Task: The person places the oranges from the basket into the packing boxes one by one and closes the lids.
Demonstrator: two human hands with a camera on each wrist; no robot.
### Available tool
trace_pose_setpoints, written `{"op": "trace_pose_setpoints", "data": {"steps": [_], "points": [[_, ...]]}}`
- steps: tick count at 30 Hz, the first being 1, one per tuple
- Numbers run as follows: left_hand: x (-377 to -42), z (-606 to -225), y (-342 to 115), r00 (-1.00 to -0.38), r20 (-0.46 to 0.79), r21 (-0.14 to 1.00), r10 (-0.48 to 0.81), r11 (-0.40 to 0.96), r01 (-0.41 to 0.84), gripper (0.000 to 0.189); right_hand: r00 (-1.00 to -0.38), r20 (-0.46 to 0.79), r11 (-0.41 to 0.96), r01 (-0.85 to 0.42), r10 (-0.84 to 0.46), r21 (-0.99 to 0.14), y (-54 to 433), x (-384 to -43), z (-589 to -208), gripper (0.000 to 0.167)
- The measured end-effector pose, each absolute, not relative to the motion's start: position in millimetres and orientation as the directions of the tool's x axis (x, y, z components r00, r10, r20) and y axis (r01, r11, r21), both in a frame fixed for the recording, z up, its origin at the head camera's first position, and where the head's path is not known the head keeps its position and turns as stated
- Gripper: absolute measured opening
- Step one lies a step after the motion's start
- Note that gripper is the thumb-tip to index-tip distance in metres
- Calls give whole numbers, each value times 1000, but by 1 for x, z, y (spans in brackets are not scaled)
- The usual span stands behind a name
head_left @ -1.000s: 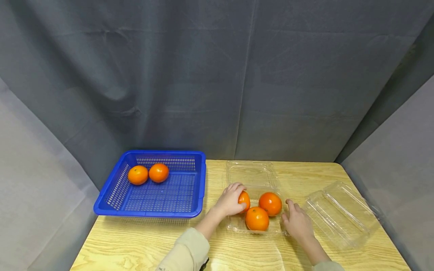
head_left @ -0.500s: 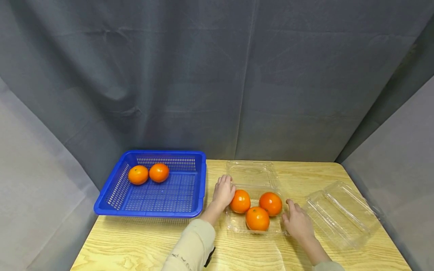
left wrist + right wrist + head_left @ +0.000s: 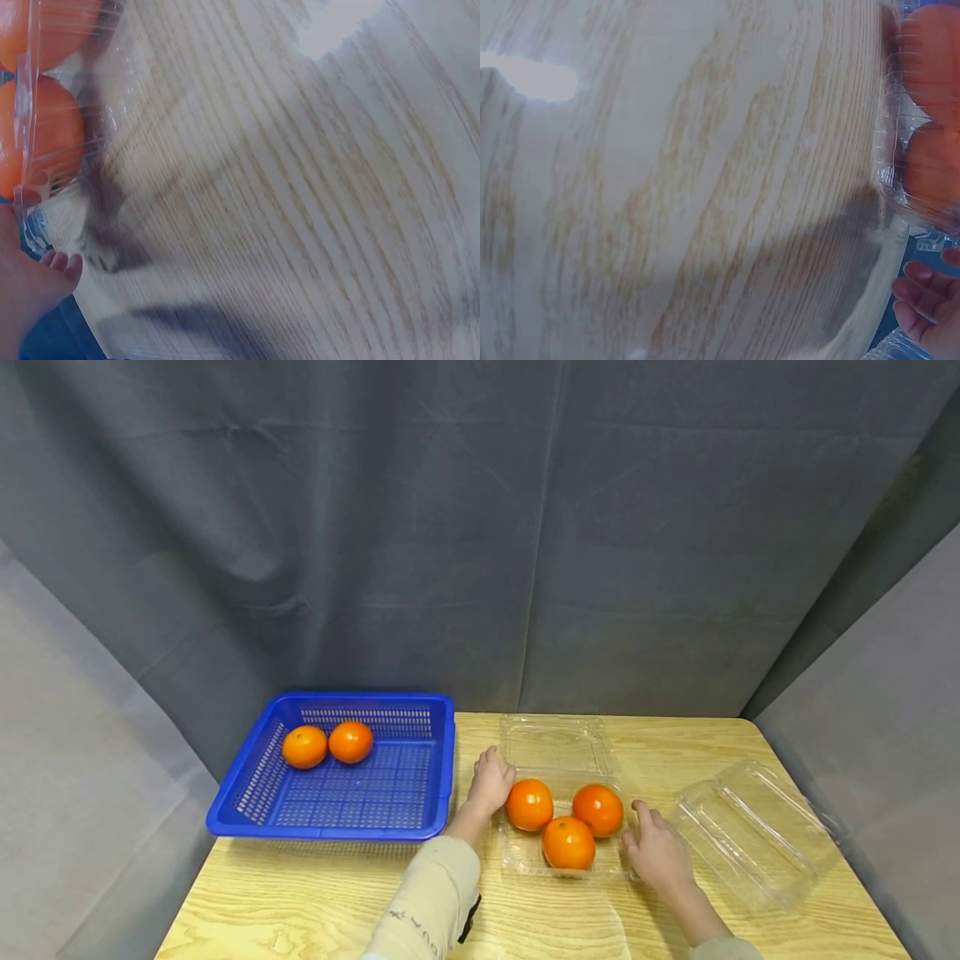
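A clear plastic clamshell box (image 3: 517, 856) lies opened on the table, its lid (image 3: 557, 745) folded back toward the curtain. Inside its base sit three oranges: one at left (image 3: 530, 805), one at right (image 3: 597, 810) and one in front (image 3: 568, 843). My left hand (image 3: 491, 783) is at the box's back left side, thumb right by the rim; in the left wrist view its fingers (image 3: 64, 264) are loosely bent. Beside the box's right side, my right hand (image 3: 658, 853) has relaxed fingers and nothing in its palm.
A blue plastic basket (image 3: 352, 835) holding two oranges (image 3: 327, 745) stands at the left. Another clear plastic box (image 3: 757, 835) lies at the right, near the grey side cloth. A dark curtain (image 3: 480, 543) closes off the table's back edge.
My left hand has let go of the left orange in the box and moved left and back to the box's side. The right hand has stayed in place.
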State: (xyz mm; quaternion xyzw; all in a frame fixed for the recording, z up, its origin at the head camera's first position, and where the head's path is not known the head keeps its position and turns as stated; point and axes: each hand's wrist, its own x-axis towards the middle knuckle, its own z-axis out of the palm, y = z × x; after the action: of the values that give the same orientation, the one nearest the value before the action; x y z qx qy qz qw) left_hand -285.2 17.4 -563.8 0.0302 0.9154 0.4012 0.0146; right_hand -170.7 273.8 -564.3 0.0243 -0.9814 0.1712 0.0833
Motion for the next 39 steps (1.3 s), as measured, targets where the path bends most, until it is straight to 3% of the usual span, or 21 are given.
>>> {"op": "trace_pose_setpoints", "data": {"steps": [6,13,18,21,24,29,32,34,39], "points": [[-291,-567,15,-989,-99,814,108,581,-18,57,-982,186,942,-85,-24,-326,274,-171,-564,45],[-341,-660,13,-981,-24,859,192,507,78,58,-984,175,939,-85,-27,-333,274,-170,-564,46],[-327,-625,17,-983,-88,886,164,464,-2,51,-985,174,939,-82,-25,-333,274,-171,-565,46],[-347,-664,19,-987,3,895,163,439,75,47,-986,167,939,-78,-23,-335,274,-171,-565,47],[-386,-739,24,-983,113,881,147,443,168,44,-987,162,939,-72,-17,-338,274,-171,-566,47],[-422,-798,33,-992,90,901,84,417,117,43,-988,153,938,-63,-11,-341,275,-171,-565,47],[-412,-778,34,-996,64,922,62,378,83,44,-989,146,938,-60,-10,-342,274,-171,-565,47],[-393,-740,32,-997,49,942,67,328,69,47,-990,144,937,-58,-9,-344,274,-172,-565,47],[-321,-611,25,-997,0,981,71,192,14,53,-990,143,937,-55,-5,-346,275,-172,-565,47]]}}
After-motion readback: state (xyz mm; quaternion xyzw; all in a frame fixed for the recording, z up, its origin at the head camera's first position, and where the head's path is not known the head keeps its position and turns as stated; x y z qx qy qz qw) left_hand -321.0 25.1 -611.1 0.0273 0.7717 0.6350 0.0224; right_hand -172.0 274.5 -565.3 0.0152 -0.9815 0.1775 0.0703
